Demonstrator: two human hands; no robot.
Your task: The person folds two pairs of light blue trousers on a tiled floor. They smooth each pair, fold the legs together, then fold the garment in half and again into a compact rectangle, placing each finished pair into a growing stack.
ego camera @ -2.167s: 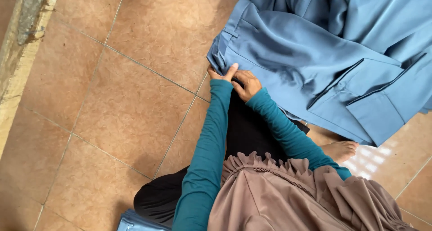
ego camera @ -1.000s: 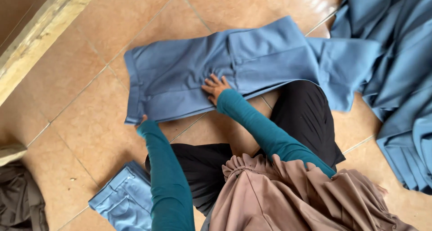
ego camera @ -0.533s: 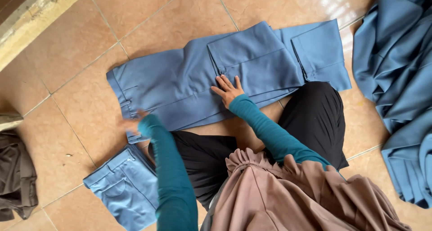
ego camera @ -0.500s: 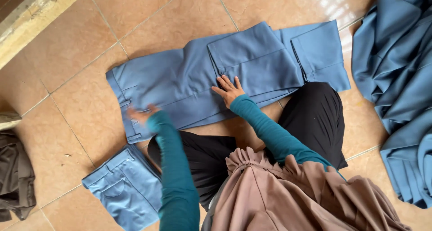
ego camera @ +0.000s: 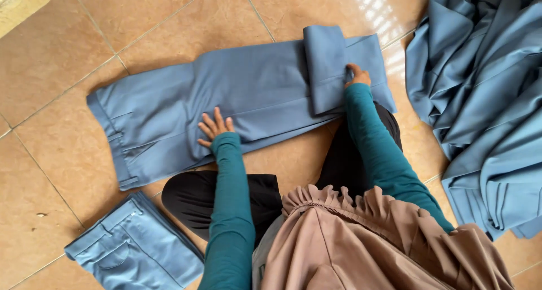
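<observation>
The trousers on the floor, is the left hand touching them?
Touching. The head view shows the left hand lying flat, fingers spread, on the blue trousers, with no floor showing between them.

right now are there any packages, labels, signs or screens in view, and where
None in view: no package, label, sign or screen shows.
Only cloth on the tiled floor: the blue trousers laid flat under the left hand and right hand, a folded blue pair at lower left, and a heap of blue garments at right.
</observation>
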